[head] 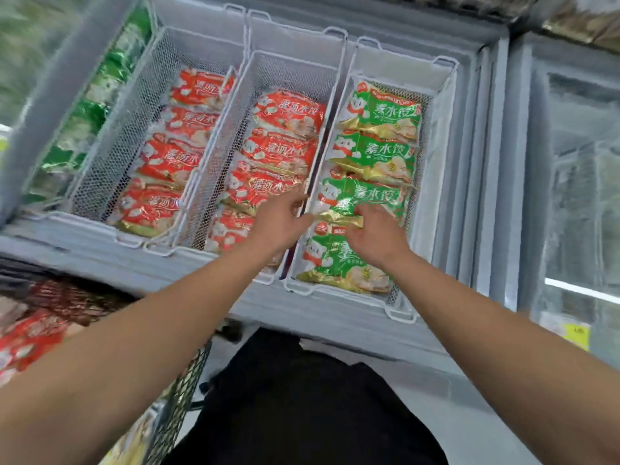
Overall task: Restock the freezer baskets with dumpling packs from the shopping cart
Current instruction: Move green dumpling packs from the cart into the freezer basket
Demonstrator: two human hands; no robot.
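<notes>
head view: an open chest freezer (pixel 335 317) holds three white wire baskets side by side. the left basket (pixel 134 105) and the middle basket (pixel 288 72) carry overlapping rows of red dumpling packs (pixel 285 112); the right basket (pixel 439 105) carries a row of green dumpling packs (pixel 382 112). both arms reach in over the right basket. the right hand (pixel 375 236) lies knuckles-up on the third green pack (pixel 355 196) from the far end, fingers bent down over its near, gold-coloured edge; the fingertips are tucked out of sight, so it reads as gripping that pack. the left hand (pixel 281 216) sits at the wire wall between the middle and right baskets, thumb touching the same pack's left edge, fingers loosely curved; whether they pinch the pack or merely touch it cannot be told. the nearest green pack (pixel 335 266) is partly covered by the right wrist. at the far left, green packets (pixel 100 95) under a lid are smeared by motion blur. lower left, the shopping cart (pixel 181 397) is mostly hidden behind the left forearm, with blurred red packs (pixel 30 340) inside. print on the packs is unreadable nearby.
</notes>
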